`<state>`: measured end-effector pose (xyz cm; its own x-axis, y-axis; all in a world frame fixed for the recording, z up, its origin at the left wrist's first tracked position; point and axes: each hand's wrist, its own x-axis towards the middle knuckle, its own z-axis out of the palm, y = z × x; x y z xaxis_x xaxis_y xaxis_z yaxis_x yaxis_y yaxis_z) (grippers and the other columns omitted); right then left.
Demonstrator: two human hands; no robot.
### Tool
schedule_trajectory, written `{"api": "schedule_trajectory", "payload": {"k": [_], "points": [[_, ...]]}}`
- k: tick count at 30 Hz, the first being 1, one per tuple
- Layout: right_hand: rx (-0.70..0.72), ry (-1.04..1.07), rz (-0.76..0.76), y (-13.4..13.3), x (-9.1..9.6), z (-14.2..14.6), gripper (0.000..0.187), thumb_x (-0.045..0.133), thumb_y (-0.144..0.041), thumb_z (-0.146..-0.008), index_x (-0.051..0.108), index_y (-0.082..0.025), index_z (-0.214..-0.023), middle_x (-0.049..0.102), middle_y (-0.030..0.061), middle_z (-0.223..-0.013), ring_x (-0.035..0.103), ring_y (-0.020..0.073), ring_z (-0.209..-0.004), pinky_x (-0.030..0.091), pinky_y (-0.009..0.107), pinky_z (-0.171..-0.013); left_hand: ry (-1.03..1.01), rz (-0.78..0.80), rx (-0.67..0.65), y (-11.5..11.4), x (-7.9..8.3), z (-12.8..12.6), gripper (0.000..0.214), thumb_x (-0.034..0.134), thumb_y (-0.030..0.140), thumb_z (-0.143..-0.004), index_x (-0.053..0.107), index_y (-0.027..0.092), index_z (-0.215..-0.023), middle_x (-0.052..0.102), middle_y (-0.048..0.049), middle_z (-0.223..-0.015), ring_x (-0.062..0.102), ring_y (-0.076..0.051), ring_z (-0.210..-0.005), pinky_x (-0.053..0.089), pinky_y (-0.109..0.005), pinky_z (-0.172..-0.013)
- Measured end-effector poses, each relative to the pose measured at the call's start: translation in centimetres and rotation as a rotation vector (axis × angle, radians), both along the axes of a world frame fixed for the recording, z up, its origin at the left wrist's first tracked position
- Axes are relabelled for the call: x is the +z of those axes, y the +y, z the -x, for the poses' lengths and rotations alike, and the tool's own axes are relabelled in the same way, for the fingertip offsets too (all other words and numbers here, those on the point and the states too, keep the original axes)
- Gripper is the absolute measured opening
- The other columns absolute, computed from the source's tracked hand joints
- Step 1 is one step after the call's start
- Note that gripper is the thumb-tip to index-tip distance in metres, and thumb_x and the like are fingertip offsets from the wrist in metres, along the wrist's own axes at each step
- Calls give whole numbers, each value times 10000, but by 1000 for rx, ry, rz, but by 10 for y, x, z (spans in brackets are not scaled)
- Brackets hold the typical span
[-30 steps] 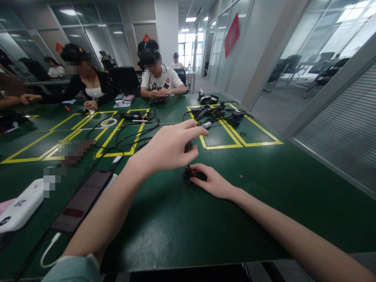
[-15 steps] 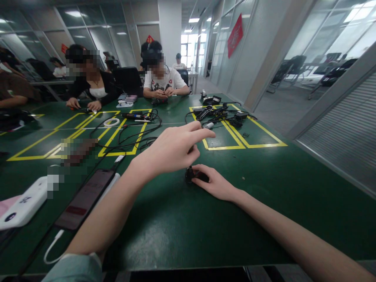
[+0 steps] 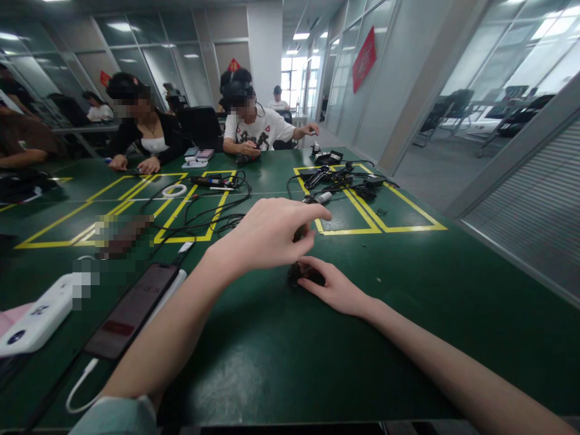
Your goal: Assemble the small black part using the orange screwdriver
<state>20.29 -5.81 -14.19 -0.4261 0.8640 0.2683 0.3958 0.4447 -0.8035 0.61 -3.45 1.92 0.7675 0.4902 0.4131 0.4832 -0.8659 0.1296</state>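
On the green table [image 3: 353, 374] in front of me stands a small black round part [image 3: 293, 275]. My right hand [image 3: 334, 287] comes in low from the right, thumb and fingers closed around its side. Above it hovers my left hand [image 3: 276, 234], wrist bent, index finger stretched to the right. The thumb and other fingers of that hand curl together close over the top of the part. Whatever sits between those fingertips is hidden, and whether they touch the part cannot be told.
At left lie a phone [image 3: 133, 311] with a cable and a white power strip [image 3: 38, 314]. Ahead are a white tape ring [image 3: 174, 191], black cables [image 3: 212, 208] and a heap of black tools [image 3: 335, 176]. Two people [image 3: 258, 127] sit opposite, their hands on small items.
My left hand has dipped slightly towards the black part, its fingers drawn a little closer together. My right hand keeps its hold. One person opposite has stretched an arm out to the right.
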Motion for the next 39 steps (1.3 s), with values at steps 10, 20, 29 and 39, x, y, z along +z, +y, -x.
{"api": "schedule_trajectory", "payload": {"k": [10,20,29,39], "points": [[4,-2,10,-2,0,0,452,621,-250,-935,557,-230,-1382,719,91,-1164,681,239,-1050,564,455,-971,39,-81,72,-1,-2,-1,352,469,153,-952,717,213,-1195,705,-69,-1120,675,-170,-852,476,-266,-701],[-1,-19,-2,-2,-1,-1,390,631,-253,-927,602,-223,-1315,727,89,-1135,691,242,-1013,572,454,-955,43,-14,36,0,-1,-1,389,513,101,-858,699,178,-1192,693,-85,-1083,656,-183,-872,480,-278,-717],[1,-45,-12,-2,2,-2,424,632,-256,-926,590,-226,-1347,732,86,-1151,698,241,-1022,578,453,-965,13,45,78,4,1,-2,309,607,215,-905,745,195,-1181,772,-33,-820,699,-182,-728,478,-275,-682],[15,-30,6,-2,3,-3,432,609,-264,-934,580,-238,-1364,723,85,-1152,691,239,-1015,572,462,-968,85,-35,119,0,4,2,330,528,139,-854,770,161,-1077,677,-108,-1175,665,-166,-792,493,-283,-686]]}}
